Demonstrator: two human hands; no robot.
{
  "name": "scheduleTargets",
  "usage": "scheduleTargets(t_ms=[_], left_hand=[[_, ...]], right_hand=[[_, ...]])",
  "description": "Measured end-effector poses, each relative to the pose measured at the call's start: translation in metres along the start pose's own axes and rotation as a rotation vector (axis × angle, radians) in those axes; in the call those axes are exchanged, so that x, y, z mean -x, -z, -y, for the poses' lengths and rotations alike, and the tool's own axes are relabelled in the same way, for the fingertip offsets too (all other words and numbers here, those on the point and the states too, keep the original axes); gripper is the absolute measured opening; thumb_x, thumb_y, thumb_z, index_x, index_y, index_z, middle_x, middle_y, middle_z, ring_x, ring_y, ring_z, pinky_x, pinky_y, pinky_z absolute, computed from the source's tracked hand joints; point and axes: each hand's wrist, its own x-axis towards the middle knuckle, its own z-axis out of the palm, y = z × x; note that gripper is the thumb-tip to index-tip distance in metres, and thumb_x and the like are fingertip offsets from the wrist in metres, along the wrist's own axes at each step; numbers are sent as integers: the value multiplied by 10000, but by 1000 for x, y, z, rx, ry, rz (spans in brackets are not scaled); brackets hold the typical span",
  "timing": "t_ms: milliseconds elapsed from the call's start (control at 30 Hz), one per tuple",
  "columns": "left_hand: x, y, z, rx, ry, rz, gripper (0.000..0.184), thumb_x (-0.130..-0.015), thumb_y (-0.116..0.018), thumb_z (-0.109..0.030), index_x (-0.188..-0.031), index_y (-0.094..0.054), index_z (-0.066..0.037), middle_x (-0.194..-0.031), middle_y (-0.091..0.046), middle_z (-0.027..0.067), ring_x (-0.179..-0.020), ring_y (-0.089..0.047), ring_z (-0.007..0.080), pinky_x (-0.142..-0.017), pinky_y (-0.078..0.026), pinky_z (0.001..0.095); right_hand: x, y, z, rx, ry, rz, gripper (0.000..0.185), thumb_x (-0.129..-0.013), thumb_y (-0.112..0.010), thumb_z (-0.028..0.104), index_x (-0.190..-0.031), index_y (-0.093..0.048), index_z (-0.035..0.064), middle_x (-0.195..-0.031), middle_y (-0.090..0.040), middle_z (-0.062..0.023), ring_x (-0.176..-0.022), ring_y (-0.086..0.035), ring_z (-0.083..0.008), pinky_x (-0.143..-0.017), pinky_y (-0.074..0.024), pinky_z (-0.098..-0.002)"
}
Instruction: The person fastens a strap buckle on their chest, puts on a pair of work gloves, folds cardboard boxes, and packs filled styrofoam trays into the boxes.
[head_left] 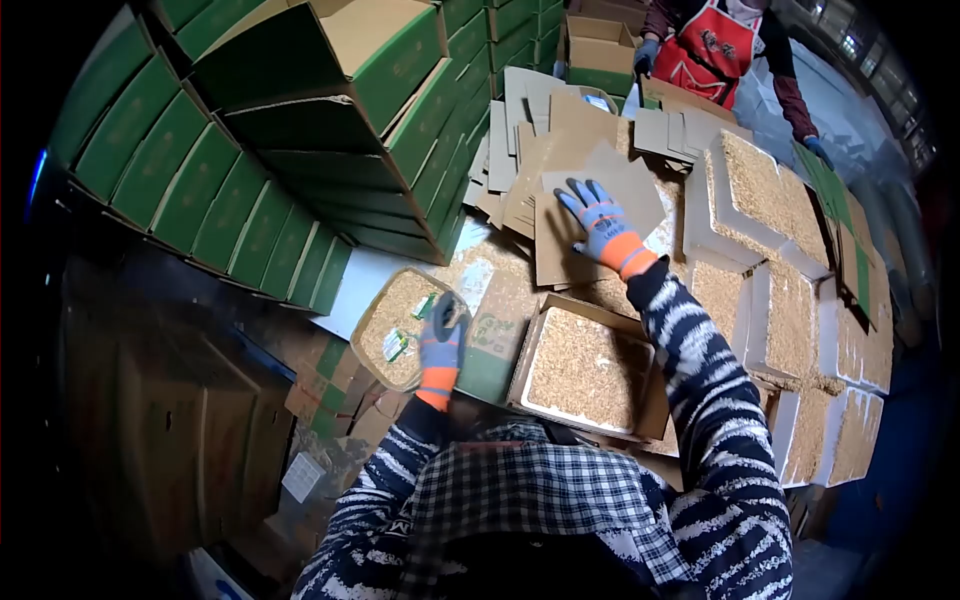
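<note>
My left hand [443,345], in a grey glove with an orange cuff, is over the right rim of a clear plastic tub [362,335]. Its fingers are curled at a small green-and-white packet [425,306] and appear closed on it. Another packet [395,345] lies on the grain-like flakes in the tub. My right hand [603,225], gloved alike, lies with spread fingers on a flat cardboard sheet [560,250] atop a loose pile. Between my arms, close to my body, stands an open carton [520,375] holding a white-edged block of tan flakes [585,370].
Stacked green cartons [400,170] rise at the left and back. White-sided flake blocks [770,200] are piled at the right. Across the table, a person in a red apron [705,50] has gloved hands on cardboard. Brown boxes [215,440] stand at lower left.
</note>
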Motion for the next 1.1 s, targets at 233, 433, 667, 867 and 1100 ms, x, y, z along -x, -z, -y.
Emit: scheduleTargets(t_ms=[233,433,667,867,1100], left_hand=[[-11,117,64,-931,392,-176,376,-737,-741,-381,-993,-682,-113,-1039,-656,145,-1004,-612,315,-843,-485,394],[-29,131,84,-875,408,14,255,-731,-730,-307,-914,-716,-131,-1012,-679,131,-969,-633,313,-854,-490,396],[-19,132,19,-489,-30,-206,115,-784,-687,-43,-894,-688,-10,-865,-680,115,-783,-638,184,-735,-498,316],[19,10,-123,-341,-659,242,246,-732,-680,-80,-977,-676,-84,-1002,-644,111,-949,-625,250,-820,-487,341],[44,-93,-66,-1188,-993,1038,361,-811,-607,-203,-1166,-631,-145,-1148,-628,74,-1065,-582,281,-1032,-370,452]], right_hand=[[-38,-56,-30,364,-244,323,841,-599,-840,409,-1334,-486,205,-1247,-539,-114,-1208,-503,-291,-1094,-270,-518],[-2,17,-12,80,-48,-120,352,-759,-703,132,-1100,-616,130,-1036,-601,-136,-960,-604,-319,-781,-508,-406],[125,82,145,-53,79,94,341,-730,-681,95,-1063,-614,109,-934,-587,-111,-865,-589,-297,-726,-496,-380],[198,-9,164,-414,-160,350,367,-788,-683,218,-1131,-603,117,-1106,-591,-108,-1047,-564,-311,-892,-476,-407],[215,95,145,-797,-429,279,409,-864,-569,92,-1272,-577,90,-1277,-576,-132,-1188,-543,-283,-1015,-421,-349]])
